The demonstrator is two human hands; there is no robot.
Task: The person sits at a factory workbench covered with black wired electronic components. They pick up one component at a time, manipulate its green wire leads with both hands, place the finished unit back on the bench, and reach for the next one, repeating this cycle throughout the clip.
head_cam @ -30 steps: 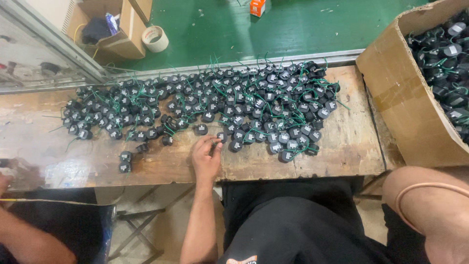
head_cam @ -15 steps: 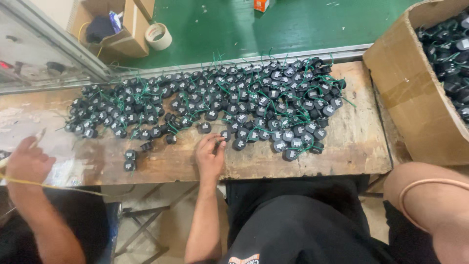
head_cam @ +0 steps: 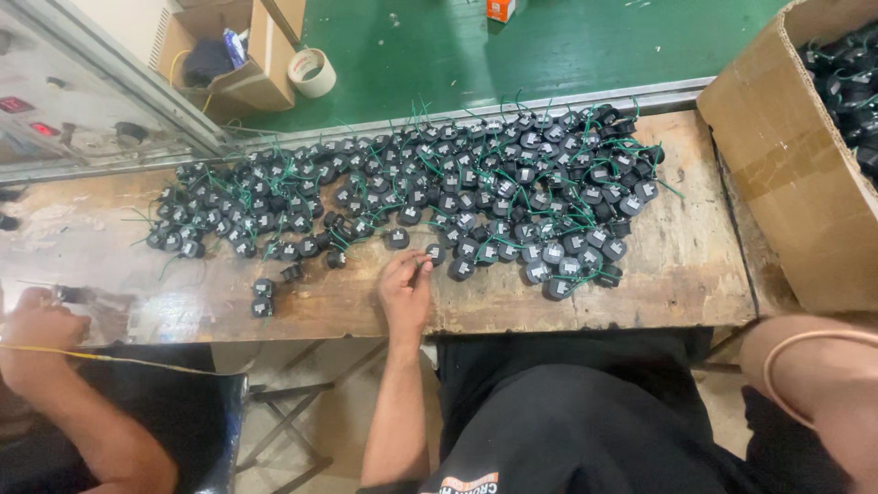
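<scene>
Worn wooden bench [head_cam: 677, 265] on green floor [head_cam: 549, 55].

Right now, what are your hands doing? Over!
Left hand flat on bench, fingertips by small black parts with green wires. Right hand out of view. Cardboard box at right. Co-worker's hand far left.

My one camera sits on my head, looking steeply down at the wooden surface [head_cam: 640, 274] close before me.
</scene>
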